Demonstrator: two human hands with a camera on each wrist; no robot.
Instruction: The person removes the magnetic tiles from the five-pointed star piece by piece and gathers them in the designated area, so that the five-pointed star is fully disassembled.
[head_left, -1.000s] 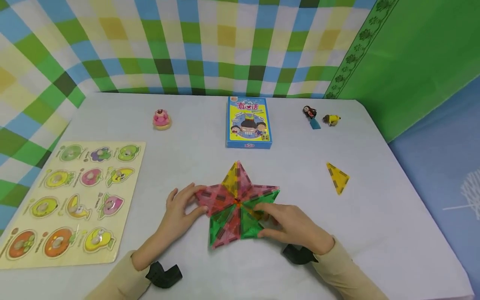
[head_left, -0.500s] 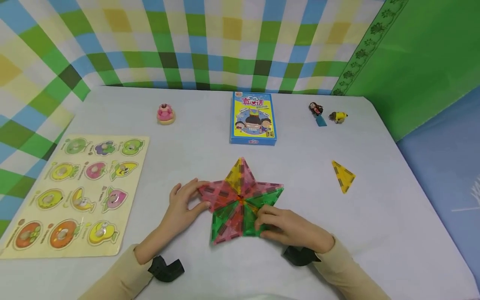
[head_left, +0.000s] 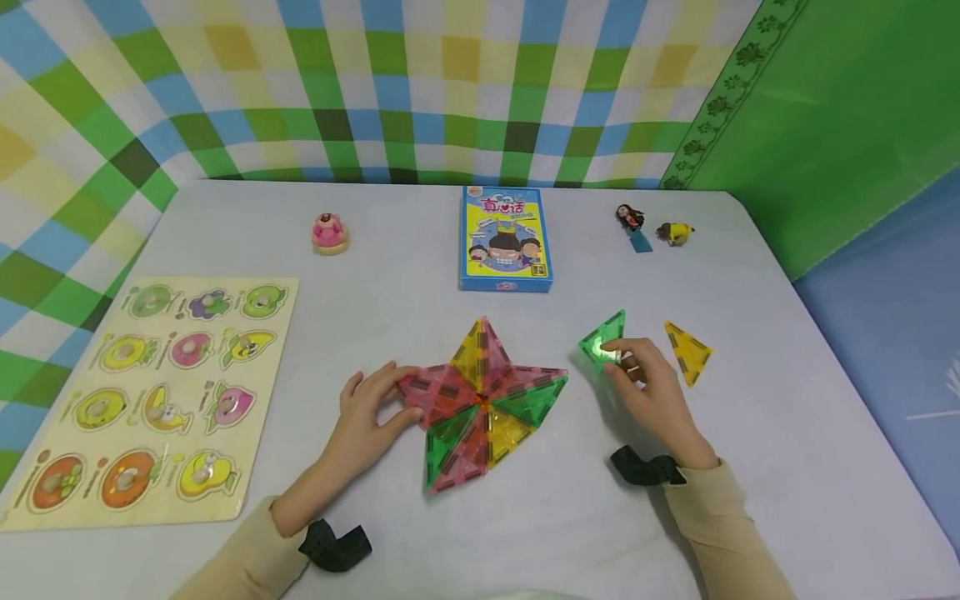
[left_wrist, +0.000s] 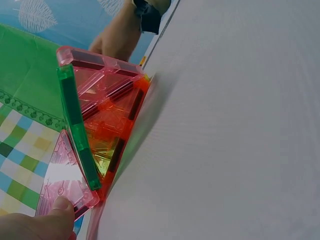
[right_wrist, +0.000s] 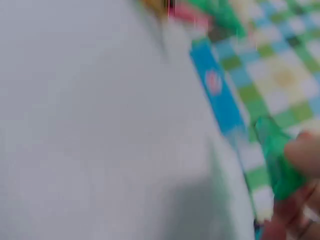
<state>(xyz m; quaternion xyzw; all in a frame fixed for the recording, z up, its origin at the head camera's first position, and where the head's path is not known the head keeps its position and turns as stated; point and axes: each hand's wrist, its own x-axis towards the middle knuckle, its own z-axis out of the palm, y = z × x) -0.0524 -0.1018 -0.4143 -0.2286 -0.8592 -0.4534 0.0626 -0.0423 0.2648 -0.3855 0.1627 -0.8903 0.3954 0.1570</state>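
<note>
Checked cloth in green, blue and yellow hangs behind a pale table (head_left: 525, 533), where two hands work on coloured triangular tiles. On that table the right hand (head_left: 656, 396) has its fingers curled round a green triangle tile (head_left: 602, 340), pinching it just above the surface, at about 3 o'clock from the tile star (head_left: 480, 400). The right wrist view is blurred but shows fingertips (right_wrist: 302, 155) closed on the green piece. The left hand (head_left: 367, 412) presses the pink tip of the star at its 9 o'clock side, thumb and fingers pinching that edge; the left wrist view shows the thumb (left_wrist: 60, 207) on the pink tile.

A loose yellow triangle tile (head_left: 687, 352) lies just beside the green one, at its 3 o'clock. At 12 o'clock from the star stands a blue card box (head_left: 506, 239). A fruit puzzle board (head_left: 157, 392) lies well apart at 9 o'clock. A pink toy (head_left: 329, 232) sits at 11 o'clock, and two small figurines (head_left: 652, 227) sit at 1 o'clock.
</note>
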